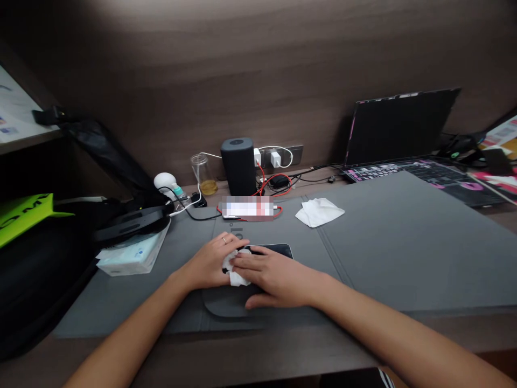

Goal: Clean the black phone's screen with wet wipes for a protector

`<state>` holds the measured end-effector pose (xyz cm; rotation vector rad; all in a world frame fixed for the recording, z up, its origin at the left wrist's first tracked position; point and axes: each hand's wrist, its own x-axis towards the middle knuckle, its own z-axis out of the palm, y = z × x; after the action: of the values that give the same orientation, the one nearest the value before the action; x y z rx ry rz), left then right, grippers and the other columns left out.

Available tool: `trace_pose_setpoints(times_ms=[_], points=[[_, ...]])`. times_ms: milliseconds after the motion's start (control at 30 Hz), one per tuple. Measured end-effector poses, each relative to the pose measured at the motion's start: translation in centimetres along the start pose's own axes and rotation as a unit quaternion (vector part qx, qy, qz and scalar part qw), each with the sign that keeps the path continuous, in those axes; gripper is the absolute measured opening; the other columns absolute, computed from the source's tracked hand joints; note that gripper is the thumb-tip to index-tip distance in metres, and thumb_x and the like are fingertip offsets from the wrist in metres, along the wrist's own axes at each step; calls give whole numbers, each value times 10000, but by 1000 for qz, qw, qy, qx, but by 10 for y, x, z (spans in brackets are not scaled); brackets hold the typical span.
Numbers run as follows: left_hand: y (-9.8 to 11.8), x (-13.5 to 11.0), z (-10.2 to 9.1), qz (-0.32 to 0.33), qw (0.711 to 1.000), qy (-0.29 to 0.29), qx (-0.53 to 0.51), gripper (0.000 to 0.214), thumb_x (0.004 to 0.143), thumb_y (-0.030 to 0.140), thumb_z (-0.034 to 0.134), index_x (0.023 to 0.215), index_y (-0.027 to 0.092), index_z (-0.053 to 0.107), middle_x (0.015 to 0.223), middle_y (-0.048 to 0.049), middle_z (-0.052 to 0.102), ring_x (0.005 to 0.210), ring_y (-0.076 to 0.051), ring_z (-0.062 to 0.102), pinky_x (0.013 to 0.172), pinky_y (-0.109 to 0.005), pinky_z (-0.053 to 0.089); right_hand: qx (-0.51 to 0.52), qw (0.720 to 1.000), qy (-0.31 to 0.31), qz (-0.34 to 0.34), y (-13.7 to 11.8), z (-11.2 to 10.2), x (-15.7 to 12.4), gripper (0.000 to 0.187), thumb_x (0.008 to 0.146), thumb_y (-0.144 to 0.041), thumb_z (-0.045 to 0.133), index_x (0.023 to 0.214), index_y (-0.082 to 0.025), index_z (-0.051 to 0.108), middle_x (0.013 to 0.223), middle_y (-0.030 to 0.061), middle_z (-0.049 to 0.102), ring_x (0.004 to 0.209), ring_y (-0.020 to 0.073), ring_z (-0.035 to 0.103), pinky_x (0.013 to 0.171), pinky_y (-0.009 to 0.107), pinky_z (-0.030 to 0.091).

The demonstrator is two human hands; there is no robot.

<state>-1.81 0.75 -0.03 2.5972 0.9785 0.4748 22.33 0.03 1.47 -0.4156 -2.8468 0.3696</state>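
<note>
A dark smartphone [283, 249] with a pale edge lies flat on the grey desk mat, largely covered by my hands. My left hand [214, 261], with a ring on one finger, is closed around the phone's left end, thumb toward me and fingers along the far edge. Across the phone's surface my right hand [270, 275] presses a crumpled white tissue [240, 278] under its fingers, the thumb held apart. Another white tissue [320, 212] rests crumpled on the mat beyond the phone, to the right.
A tissue pack [133, 256] lies at left beneath a black device [133, 222]. Along the wall stand a glass [204, 175] of yellowish liquid, a black speaker [238, 167] and plugged-in chargers [275, 159] with loose cables. An open laptop [399, 132] is at back right.
</note>
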Motion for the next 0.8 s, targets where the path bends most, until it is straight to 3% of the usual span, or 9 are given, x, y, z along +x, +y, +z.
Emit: trace_pose_setpoints(times_ms=[167,400,800], points=[[2,0,-1,-1,1000,7,-5,661,808,358,759,1393,215,486,1233,-100,607,1113,-283,547,971,-432,487,-12,999,6,35,7,-4,-5,439,966,-334,626,1362,-155,562,1423,131,579,1336,268,519,1178,519,276],[6,1,-2,-3,1000,13,-7,586,826,372,744,1345,208,526,1184,-93,625,1065,-268,567,926,-402,498,4,1000,0,-11,10,-7,-5,298,988,-265,589,1264,-165,644,1367,93,631,1266,229,583,1066,409,431],[6,1,-3,-1,1000,13,-13,599,835,440,750,1347,226,526,1199,-92,621,1087,-272,564,945,-421,493,43,999,4,23,13,-15,-12,316,960,-264,625,1260,-175,665,1371,107,628,1276,239,585,1061,374,481]])
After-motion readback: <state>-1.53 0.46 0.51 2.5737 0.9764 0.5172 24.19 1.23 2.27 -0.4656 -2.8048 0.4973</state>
